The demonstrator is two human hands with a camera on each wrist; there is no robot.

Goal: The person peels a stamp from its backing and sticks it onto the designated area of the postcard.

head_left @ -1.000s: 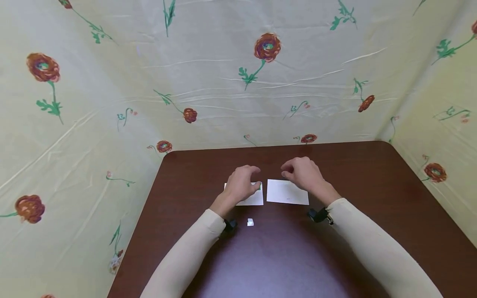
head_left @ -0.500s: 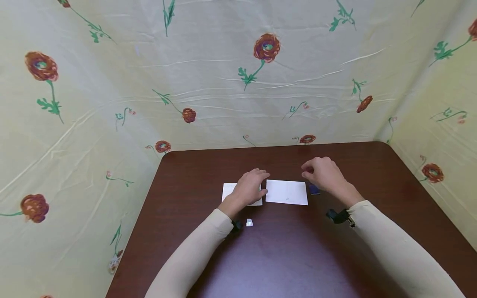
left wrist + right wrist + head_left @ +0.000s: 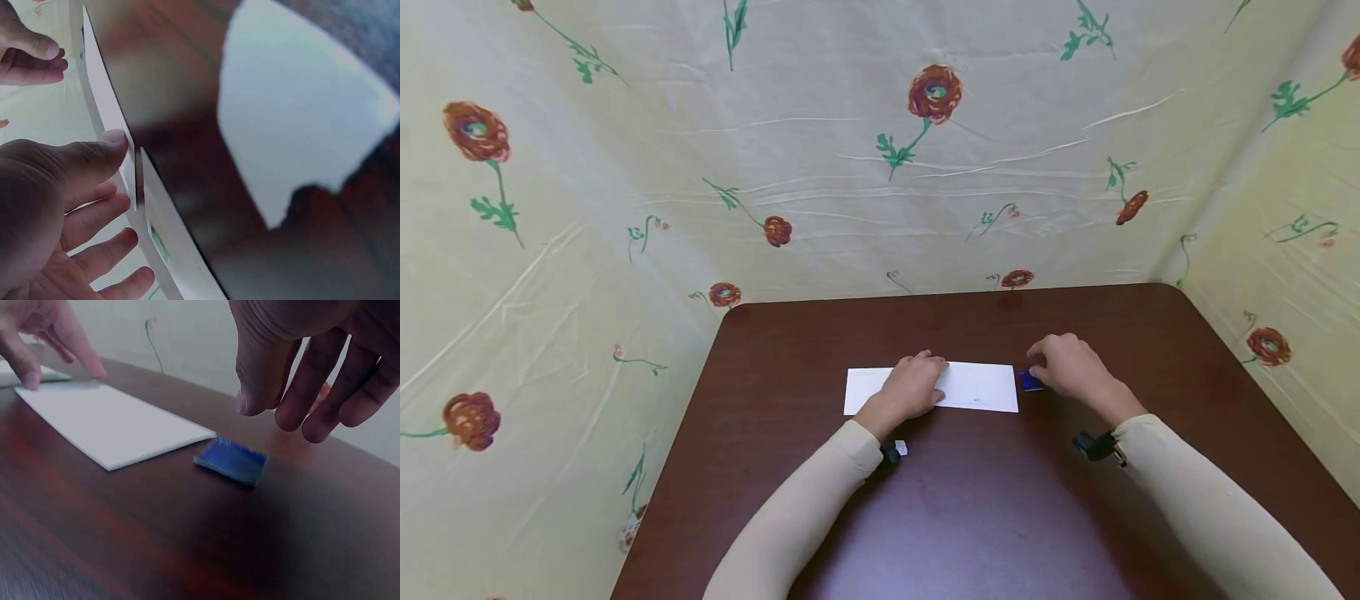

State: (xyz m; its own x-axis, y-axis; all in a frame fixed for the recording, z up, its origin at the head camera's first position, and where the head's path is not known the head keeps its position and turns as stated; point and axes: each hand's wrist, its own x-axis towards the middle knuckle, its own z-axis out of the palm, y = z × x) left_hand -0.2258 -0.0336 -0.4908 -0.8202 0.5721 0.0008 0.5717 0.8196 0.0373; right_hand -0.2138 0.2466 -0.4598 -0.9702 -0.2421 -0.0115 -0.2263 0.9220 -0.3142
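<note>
Two white cards lie side by side on the brown table, a left card (image 3: 861, 393) and a right card (image 3: 983, 387). My left hand (image 3: 913, 387) reaches across where they meet. Its fingertips are at the right card's left end, fingers loosely spread. In the left wrist view a green mark shows on the left card (image 3: 187, 265). Just beyond the right card's right end sits a small, flat blue square piece (image 3: 231, 461). Over it hovers my right hand (image 3: 1071, 367), thumb and fingers bent downward with nothing between them.
A small torn white scrap of paper (image 3: 901, 448) lies in front of the cards, close to the left wrist. Behind the table (image 3: 970, 517) and along its sides hangs a flower-patterned sheet (image 3: 820, 150).
My left hand has shifted right, from over the left card to the right card's near end. The right hand has moved right off the right card and lowered beside the blue piece, which now shows.
</note>
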